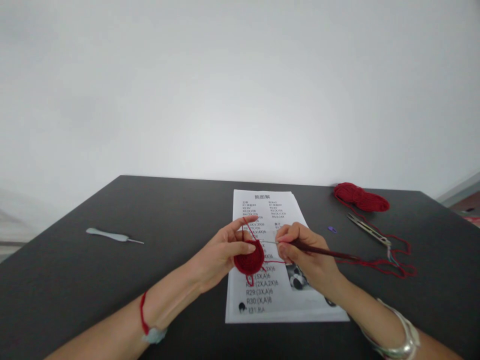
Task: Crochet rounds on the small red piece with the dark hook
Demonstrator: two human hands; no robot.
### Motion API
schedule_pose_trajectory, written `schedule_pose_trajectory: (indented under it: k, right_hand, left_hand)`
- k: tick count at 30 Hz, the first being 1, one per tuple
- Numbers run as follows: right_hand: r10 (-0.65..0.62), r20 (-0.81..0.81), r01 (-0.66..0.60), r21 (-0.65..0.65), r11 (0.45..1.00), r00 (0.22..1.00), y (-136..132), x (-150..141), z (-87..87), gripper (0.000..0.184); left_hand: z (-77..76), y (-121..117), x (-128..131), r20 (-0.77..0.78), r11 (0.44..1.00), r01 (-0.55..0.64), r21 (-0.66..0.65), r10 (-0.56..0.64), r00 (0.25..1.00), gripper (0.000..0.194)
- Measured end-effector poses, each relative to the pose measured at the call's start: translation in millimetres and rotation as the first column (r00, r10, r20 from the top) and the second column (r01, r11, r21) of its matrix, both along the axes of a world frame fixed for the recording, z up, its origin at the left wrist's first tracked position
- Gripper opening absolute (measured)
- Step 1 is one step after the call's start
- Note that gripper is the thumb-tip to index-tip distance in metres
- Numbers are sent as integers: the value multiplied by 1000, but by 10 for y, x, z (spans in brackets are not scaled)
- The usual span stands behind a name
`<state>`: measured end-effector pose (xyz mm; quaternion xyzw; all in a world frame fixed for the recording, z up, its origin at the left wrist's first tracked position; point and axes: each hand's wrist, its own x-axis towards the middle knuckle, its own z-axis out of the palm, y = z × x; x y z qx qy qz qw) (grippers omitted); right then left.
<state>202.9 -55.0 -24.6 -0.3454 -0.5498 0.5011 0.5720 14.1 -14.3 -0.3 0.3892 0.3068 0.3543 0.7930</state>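
Between thumb and fingers, my left hand (221, 247) grips a round red crochet piece (250, 259). Red yarn runs over its raised index finger, and a small yarn loop hangs below the piece. My right hand (305, 247) is closed around a crochet hook (322, 251) with a dark handle and thin metal shaft. The hook's tip reaches the upper right edge of the piece. A strand of red yarn stretches from the piece toward my right hand. Both hands are above a printed pattern sheet (300, 314), hiding part of its text.
A grey-handled crochet hook (112, 235) lies at left on the black table (180, 210). At right are a red yarn skein (360, 197), a purple stitch marker (332, 229) and metal thread snips (369, 229), with loose red yarn around them. A white wall (240, 100) stands behind.
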Motion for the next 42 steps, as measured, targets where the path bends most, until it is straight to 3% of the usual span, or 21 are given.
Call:
schedule_pose_trajectory:
  k: [11, 15, 17, 21, 25, 28, 36, 42]
  right_hand:
    - [211, -50, -213, -35, 977, 976, 43, 146, 103, 11]
    - [284, -175, -305, -105, 947, 943, 70, 153, 136, 13]
    - [306, -288, -361, -159, 919, 907, 87, 115, 149, 17]
    - [247, -460, -406, -286, 868, 853, 77, -47, 125, 18]
    - [45, -510, -232, -311, 922, 859, 18, -200, 76, 16]
    - [7, -491, -170, -289, 942, 871, -2, -226, 69, 16]
    - [15, -474, -160, -268, 950, 881, 18, -193, 64, 16]
    - [36, -390, -125, -205, 971, 920, 11, -173, 49, 14]
  left_hand:
    - [9, 50, -71, 22, 974, 224, -10, -224, 974, 52]
    - [23, 48, -82, 4, 958, 287, 4, -287, 958, 48]
    - [19, 27, -62, -37, 969, 242, 54, -240, 970, 49]
    - [-31, -42, 22, -111, 967, 31, 251, -3, 994, 51]
    - [-94, -91, 95, -106, 948, -108, 298, 145, 984, 46]
    - [-107, -102, 108, -89, 952, -138, 273, 168, 982, 45]
    - [-78, -101, 105, -133, 937, -213, 279, 257, 957, 40]
    - [-52, -115, 94, -166, 939, -197, 281, 250, 954, 43]
